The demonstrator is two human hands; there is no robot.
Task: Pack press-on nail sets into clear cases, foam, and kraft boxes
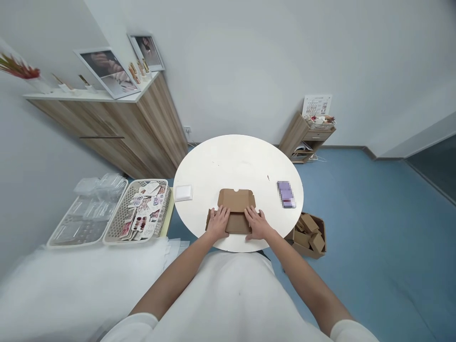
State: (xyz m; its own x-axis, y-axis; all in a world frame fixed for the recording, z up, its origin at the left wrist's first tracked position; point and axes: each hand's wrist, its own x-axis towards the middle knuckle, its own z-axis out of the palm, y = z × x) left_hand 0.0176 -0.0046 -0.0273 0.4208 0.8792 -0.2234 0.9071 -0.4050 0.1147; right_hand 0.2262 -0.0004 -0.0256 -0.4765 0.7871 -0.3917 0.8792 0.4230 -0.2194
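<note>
Hands on flat cardboard box at counter edge

Cardboard box blank (235, 209), unfolded, lies on the round white counter (235, 161) near its front rim. We see the left hand (218, 222) pressed flat on the blank's left flap, fingers spread, its grip closed on nothing. The right hand (257, 224) lies likewise on the right flap, palm down, grip open. The rear flap with its tab points away from us. A small white box (183, 192) sits at the counter's left edge; a purple packet (286, 194), blurred, lies to the right. Left of the counter stand two baskets (142, 209) of cards and clear cases; folded cartons (309, 235) sit on the floor at right.
</note>
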